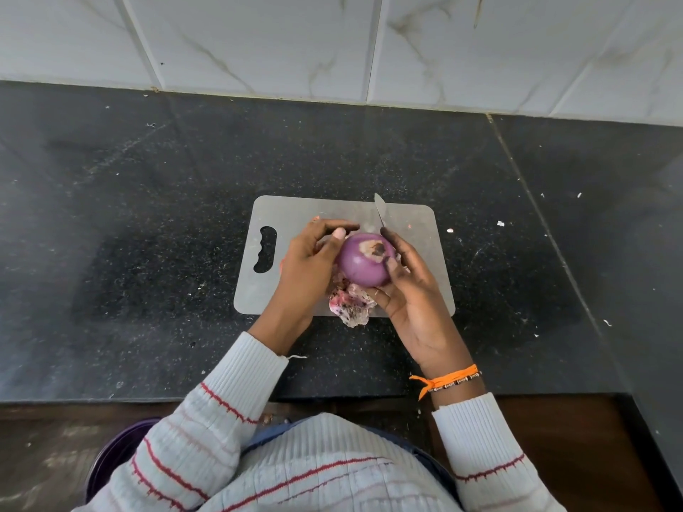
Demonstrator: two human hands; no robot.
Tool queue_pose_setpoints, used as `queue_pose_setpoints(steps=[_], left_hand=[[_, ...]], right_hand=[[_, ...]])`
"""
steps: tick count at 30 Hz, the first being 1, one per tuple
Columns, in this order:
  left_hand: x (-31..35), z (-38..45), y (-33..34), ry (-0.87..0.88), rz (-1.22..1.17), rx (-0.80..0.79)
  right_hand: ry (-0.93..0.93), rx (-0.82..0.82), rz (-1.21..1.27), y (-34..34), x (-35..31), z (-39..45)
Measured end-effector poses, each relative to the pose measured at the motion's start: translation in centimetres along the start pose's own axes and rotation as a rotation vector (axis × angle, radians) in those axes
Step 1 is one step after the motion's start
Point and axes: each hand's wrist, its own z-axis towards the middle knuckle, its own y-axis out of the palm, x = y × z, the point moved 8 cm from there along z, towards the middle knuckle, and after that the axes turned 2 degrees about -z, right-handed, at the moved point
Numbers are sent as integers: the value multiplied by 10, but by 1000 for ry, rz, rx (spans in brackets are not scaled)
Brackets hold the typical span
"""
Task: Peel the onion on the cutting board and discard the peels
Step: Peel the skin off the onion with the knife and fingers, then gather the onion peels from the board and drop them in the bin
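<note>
Holding purple onion point(366, 259) above grey cutting board point(417, 253) on dark counter point(148, 216). Left hand point(310, 264) curled around onion's left side, thumb on top. Right hand point(410, 293) cups onion from right and below, fingers bent around it. Knife blade point(380, 212) sticks up behind right fingers. Loose peels point(349, 303) lie on board's near edge, under onion.

A black speckled countertop point(148, 223) runs under white marble-veined wall tiles point(258, 38); a purple bin point(114, 456) stands on the brown floor point(573, 456) below.
</note>
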Motion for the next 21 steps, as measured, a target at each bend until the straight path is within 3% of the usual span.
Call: queue_pose_setpoints(steps=[4, 7, 10, 15, 21], left_hand=[[-7, -3, 11, -71, -111, -204], [-4, -2, 14, -6, 26, -250], [2, 0, 13, 69, 137, -192], [-1, -1, 10, 24, 86, -129], [-4, 5, -6, -3, 93, 32]], right_hand=[[87, 25, 218, -4, 1, 1], [106, 14, 233, -6, 2, 1], [147, 13, 157, -4, 2, -3], [214, 35, -44, -8, 7, -5], [270, 88, 40, -13, 15, -5]])
